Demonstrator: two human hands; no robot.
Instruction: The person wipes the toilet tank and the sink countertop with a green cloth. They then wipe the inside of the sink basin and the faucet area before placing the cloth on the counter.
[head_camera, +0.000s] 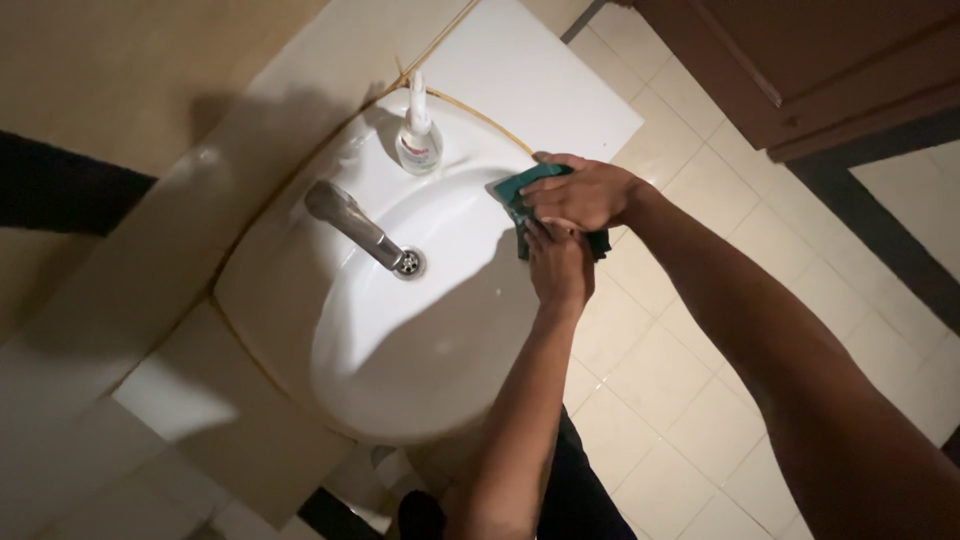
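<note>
Cloth: our crumpled teal cleaning cloth (524, 190) sits on the right rim of the white ceramic washbasin (400, 340), centre frame.
Right hand (585, 193): fingers curled, gripping it.
Left hand (558, 262): closed on its lower part.
Nearby: chrome tap (350, 222), white pump bottle (418, 135) upper centre.

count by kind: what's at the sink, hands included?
Hands: 2, left hand and right hand, both on the cloth
Cloth: 1, teal
Sink: 1, white
Tap: 1, metal
Drain: 1
Bottle: 1, on the sink's rim
Total: 7
</note>
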